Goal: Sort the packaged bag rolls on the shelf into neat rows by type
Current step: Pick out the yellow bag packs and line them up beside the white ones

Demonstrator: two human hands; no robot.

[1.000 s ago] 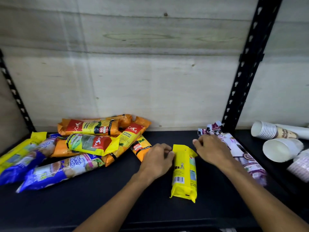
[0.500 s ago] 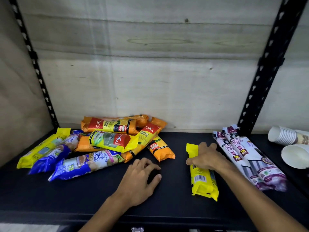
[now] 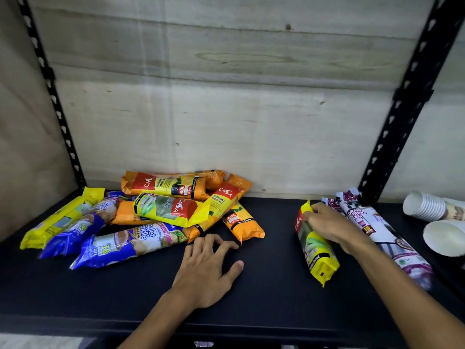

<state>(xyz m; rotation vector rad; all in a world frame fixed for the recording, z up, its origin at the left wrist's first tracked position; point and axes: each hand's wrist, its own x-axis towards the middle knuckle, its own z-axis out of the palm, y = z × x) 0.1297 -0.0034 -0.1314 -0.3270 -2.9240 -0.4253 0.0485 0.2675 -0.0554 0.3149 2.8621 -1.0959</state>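
A heap of bag rolls lies at the back left of the black shelf (image 3: pixel 266 295): orange packs (image 3: pixel 166 186), a yellow-green pack (image 3: pixel 168 209), blue packs (image 3: pixel 125 244) and a long yellow pack (image 3: pixel 60 220). My left hand (image 3: pixel 206 268) rests flat on the shelf in front of the heap, fingers spread, holding nothing. My right hand (image 3: pixel 329 222) grips the upper part of a yellow roll pack (image 3: pixel 317 250), which lies beside two white-purple drawstring packs (image 3: pixel 385 235) at the right.
Stacked paper cups (image 3: pixel 427 206) and a loose white cup (image 3: pixel 445 238) lie on their sides at the far right. Black perforated uprights (image 3: pixel 400 107) frame the bay. A wooden panel forms the back wall. Bare shelf shows between the heap and the yellow pack.
My right hand has slid the yellow pack to the right, next to the white-purple packs, and turned it over. My left hand let go of it and now lies flat by the heap.
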